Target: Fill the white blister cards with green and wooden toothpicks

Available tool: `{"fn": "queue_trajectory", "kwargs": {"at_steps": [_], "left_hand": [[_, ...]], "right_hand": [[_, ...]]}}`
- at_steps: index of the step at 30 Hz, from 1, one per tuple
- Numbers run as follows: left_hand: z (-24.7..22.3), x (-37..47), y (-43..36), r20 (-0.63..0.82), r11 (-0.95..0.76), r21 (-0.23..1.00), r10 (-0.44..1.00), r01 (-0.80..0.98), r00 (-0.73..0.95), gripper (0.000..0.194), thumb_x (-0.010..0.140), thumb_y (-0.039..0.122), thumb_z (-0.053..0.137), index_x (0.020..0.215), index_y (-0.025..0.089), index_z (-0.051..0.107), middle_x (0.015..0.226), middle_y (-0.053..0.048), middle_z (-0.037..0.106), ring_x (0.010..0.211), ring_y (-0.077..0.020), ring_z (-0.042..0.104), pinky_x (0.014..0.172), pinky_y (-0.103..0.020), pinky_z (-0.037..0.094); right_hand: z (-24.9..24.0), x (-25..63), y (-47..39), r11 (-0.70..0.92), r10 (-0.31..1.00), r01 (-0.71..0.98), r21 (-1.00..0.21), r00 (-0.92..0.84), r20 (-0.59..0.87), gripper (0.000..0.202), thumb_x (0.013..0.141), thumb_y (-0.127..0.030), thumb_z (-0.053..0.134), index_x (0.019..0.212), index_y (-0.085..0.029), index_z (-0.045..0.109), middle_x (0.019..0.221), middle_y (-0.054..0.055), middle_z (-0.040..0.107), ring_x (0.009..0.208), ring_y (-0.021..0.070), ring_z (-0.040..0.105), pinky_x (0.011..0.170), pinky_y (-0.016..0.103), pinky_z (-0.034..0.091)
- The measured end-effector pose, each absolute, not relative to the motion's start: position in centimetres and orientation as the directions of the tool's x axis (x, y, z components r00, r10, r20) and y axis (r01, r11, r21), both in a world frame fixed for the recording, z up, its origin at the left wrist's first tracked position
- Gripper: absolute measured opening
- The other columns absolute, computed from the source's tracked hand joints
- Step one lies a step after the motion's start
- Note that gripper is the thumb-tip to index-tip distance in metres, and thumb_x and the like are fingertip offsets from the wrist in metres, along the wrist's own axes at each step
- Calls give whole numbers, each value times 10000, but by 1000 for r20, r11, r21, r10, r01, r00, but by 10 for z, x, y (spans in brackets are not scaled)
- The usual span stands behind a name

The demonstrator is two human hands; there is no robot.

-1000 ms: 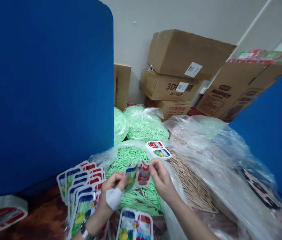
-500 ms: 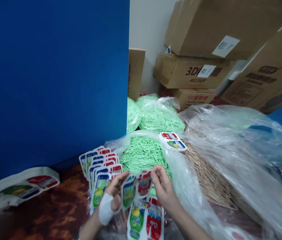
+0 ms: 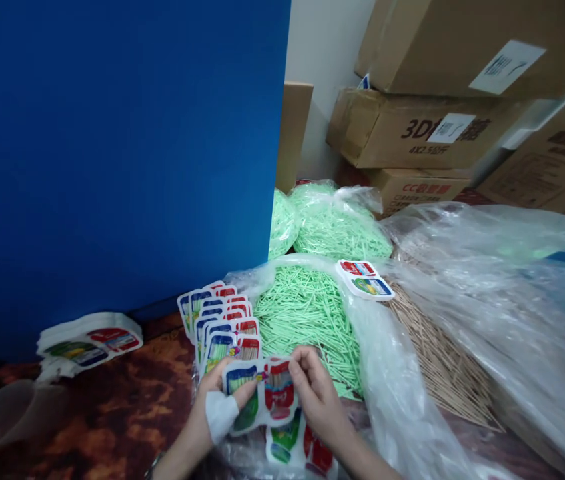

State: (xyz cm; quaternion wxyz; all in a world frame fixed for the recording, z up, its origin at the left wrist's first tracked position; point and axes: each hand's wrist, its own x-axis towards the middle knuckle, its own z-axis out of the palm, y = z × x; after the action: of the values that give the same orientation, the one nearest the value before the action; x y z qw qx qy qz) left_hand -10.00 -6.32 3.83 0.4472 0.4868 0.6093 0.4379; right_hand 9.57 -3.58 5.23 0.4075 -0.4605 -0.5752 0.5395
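A double packet (image 3: 262, 393) with a green-and-blue half and a red half is held up between both hands. My left hand (image 3: 222, 400), with a white wrap near the thumb, grips its left side, thumb on the front. The closed fingers of my right hand (image 3: 315, 393) pinch its upper right edge. Below it lies another green and red packet (image 3: 287, 443), partly hidden. Overlapping filled packets (image 3: 225, 313) spread out to the left of the hands. Just beyond the hands, light green sticks (image 3: 307, 320) fill an open plastic bag (image 3: 375, 353).
Brown sticks (image 3: 442, 353) lie under clear plastic (image 3: 492, 280) at the right. One packet (image 3: 365, 280) rests on the bag's edge. A stack of packets (image 3: 89, 340) sits far left. Behind are tied bags of green sticks (image 3: 337, 230), cardboard boxes (image 3: 412, 130) and a blue panel (image 3: 122, 153).
The held packet has turned flatter towards the camera, and my left thumb now lies across its front. The view has shifted, so the surroundings appear further right.
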Motion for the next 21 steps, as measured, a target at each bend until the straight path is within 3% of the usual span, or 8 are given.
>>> {"fn": "queue_trajectory", "kwargs": {"at_steps": [4,8,12,14,16,19,21], "left_hand": [[33,-125,-71,-173,208,955,970,211,-171,211,715,309,724,808,163,604,671,-1,658,593,-164,603,548,-247,501],[34,-138,-73,-195,214,957,975,196,-111,216,722,300,725,835,160,605,721,-15,671,647,-178,623,592,-260,510],[36,-134,-73,-106,133,965,986,227,-125,237,685,293,740,619,168,549,567,26,592,528,-138,555,500,-218,451],[35,-131,-73,-84,117,958,987,260,-133,235,696,297,732,606,167,558,567,21,598,534,-142,560,504,-221,452],[34,-131,-73,-115,144,954,986,262,-120,152,759,303,684,798,161,649,737,-30,691,660,-183,632,604,-259,507],[32,-134,-76,-169,181,963,983,201,-76,427,802,307,652,1198,176,563,1085,-113,690,914,-239,664,799,-343,529],[31,-137,-80,-165,177,964,984,198,-72,531,778,305,684,1262,178,506,1176,-139,646,996,-260,646,855,-369,517]], "right_hand": [[38,76,-48,-94,934,45,-995,-343,-104,256,942,-457,404,856,-220,449,712,-37,425,643,130,434,598,243,378],[30,66,-45,-66,950,21,-998,-304,-69,249,943,-438,414,856,-210,466,721,-32,457,651,125,450,606,239,392],[33,67,-40,-27,941,29,-999,-336,-35,226,945,-402,426,850,-205,483,720,-29,469,638,120,445,589,235,387],[34,68,-41,-8,935,48,-999,-353,-25,210,945,-389,430,859,-206,488,715,-31,470,628,118,442,586,235,383],[33,69,-43,-13,942,54,-998,-334,-30,203,947,-386,427,870,-208,486,720,-29,476,633,120,445,587,237,380],[30,70,-46,-50,950,32,-998,-308,-58,211,948,-403,421,870,-213,471,729,-27,473,650,128,446,591,240,374],[28,70,-47,-63,949,17,-998,-309,-65,217,950,-413,412,870,-218,458,736,-27,463,659,131,442,598,242,371]]}}
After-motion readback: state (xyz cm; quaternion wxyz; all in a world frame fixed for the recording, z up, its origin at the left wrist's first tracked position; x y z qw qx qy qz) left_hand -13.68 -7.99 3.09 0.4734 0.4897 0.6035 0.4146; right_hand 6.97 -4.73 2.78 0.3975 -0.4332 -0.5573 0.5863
